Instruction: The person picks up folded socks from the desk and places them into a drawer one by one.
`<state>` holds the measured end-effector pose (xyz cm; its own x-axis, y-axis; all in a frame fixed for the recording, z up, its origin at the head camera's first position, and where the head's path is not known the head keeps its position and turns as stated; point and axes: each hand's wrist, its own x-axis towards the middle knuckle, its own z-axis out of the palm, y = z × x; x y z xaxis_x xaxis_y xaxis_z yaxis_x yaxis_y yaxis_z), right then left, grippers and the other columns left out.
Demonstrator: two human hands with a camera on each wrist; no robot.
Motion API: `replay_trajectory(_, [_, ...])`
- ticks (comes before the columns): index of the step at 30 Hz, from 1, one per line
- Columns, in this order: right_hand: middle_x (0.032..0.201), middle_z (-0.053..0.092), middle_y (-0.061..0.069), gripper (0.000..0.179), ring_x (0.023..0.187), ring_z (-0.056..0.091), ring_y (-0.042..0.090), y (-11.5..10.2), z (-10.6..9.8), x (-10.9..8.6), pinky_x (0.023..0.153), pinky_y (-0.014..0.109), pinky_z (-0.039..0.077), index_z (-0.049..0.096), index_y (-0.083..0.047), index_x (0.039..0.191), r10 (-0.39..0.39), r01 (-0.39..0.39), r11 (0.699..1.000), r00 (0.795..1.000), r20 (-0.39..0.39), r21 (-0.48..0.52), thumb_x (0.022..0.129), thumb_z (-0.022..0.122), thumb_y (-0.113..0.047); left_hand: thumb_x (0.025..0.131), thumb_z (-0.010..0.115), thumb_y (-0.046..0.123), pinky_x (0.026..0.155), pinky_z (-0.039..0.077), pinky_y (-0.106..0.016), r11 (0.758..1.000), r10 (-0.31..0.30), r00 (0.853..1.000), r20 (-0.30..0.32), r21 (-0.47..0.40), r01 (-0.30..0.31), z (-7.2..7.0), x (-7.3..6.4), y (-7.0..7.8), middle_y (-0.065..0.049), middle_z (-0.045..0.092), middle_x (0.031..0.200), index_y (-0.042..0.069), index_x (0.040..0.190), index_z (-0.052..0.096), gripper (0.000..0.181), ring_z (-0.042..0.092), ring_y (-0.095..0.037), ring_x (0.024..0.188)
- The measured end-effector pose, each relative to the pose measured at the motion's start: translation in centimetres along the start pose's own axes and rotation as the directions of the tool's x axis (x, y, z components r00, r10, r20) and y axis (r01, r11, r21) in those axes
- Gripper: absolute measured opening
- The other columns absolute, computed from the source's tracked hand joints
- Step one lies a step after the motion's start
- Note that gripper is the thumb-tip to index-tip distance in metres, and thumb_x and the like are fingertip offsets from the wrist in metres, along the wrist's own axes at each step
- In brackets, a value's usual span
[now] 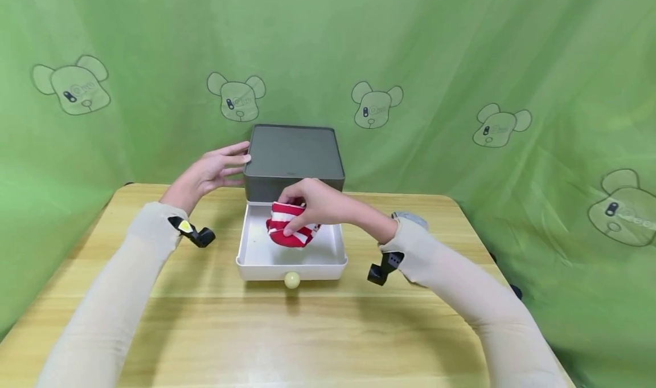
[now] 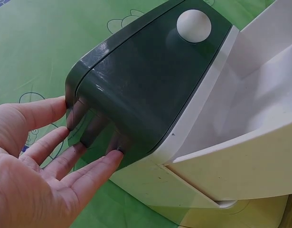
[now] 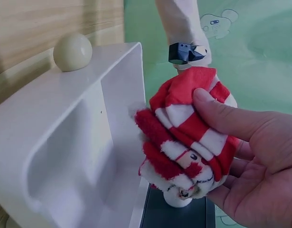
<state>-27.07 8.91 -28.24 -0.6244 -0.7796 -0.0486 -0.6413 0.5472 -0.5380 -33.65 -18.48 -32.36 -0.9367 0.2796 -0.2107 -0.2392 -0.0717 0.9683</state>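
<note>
Watching through the cameras from a distance, I am seeing the right hand point(image 1: 322, 205) pinching a red-and-white striped cloth bundle point(image 1: 282, 220), the thumb pressing on the near side and the other fingers curling behind it. The bundle is hanging over a white drawer point(image 1: 266, 273) that is jutting out from the lower front of a dark box point(image 1: 297, 151), and I am not making out whether its underside is touching the drawer floor. On the right wrist view I am also picking out fuzzy red and white trim and a small stitched figure that are showing on the cloth. Meanwhile, the left hand point(image 1: 217, 167) is resting its spread fingertips against the glossy left side of the box, its fingers reaching along that wall without wrapping round anything. A pale round knob point(image 1: 292, 280) is sticking out from the drawer's front, while a white knob point(image 2: 194, 26) is protruding from the dark face above. Both the box and the drawer are sitting on a wood-grain table point(image 1: 205, 331), and a green curtain point(image 1: 307, 35) with mouse-head drawings is hanging behind. Beyond the right sleeve point(image 1: 476, 297), a grey item point(image 1: 410, 218) is lying on the table, the sleeve mostly hiding it from me.
</note>
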Motion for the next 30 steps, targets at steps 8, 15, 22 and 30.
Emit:
replay_trajectory(8, [0.104, 0.074, 0.003, 0.037, 0.092, 0.065, 0.014, -1.1, 0.4, 2.4, 0.080, 0.020, 0.060, 0.073, -0.009, 0.114, 0.022, -0.017, 0.997, 0.997, 0.071, -0.079, 0.083, 0.086, -0.022, 0.104, 0.058, 0.014, 0.126, 0.032, -0.053, 0.999, -0.007, 1.000, -0.001, -0.037, 0.007, 0.1, 0.0, 0.4, -0.011, 0.028, 0.168, 0.022, 0.162, 0.025, 0.067, 0.031, -0.034, 0.153])
replay_trajectory(15, [0.105, 0.074, 0.006, 0.037, 0.090, 0.064, 0.015, -1.3, 1.6, 3.8, 0.078, 0.019, 0.059, 0.072, -0.006, 0.116, 0.027, -0.008, 0.991, 0.989, 0.142, -0.131, 0.084, 0.085, -0.019, 0.104, 0.057, 0.014, 0.126, 0.033, -0.051, 0.999, -0.008, 1.000, 0.001, -0.031, 0.008, 0.0, -0.2, 0.0, -0.010, 0.026, 0.169, 0.021, 0.163, 0.025, 0.067, 0.032, -0.035, 0.152])
replay_trajectory(22, [0.112, 0.074, 0.009, 0.038, 0.097, 0.067, 0.016, -1.2, 3.1, 4.5, 0.083, 0.023, 0.062, 0.069, -0.004, 0.122, 0.058, -0.028, 0.988, 0.979, 0.196, -0.151, 0.088, 0.081, -0.015, 0.104, 0.059, 0.015, 0.127, 0.028, -0.056, 0.998, -0.027, 1.000, -0.007, -0.049, 0.027, 0.0, -0.2, -0.5, -0.005, 0.021, 0.171, 0.024, 0.162, 0.025, 0.069, 0.026, -0.035, 0.155])
replay_trajectory(30, [0.115, 0.074, 0.010, 0.039, 0.101, 0.067, 0.018, -0.9, 4.4, 4.9, 0.088, 0.027, 0.063, 0.069, -0.004, 0.124, 0.088, -0.048, 0.979, 0.976, 0.199, -0.197, 0.088, 0.081, -0.015, 0.104, 0.059, 0.016, 0.126, 0.032, -0.054, 0.999, -0.003, 1.000, -0.004, -0.034, 0.003, 0.1, 0.0, -0.3, -0.008, 0.025, 0.169, 0.023, 0.162, 0.025, 0.068, 0.032, -0.035, 0.153])
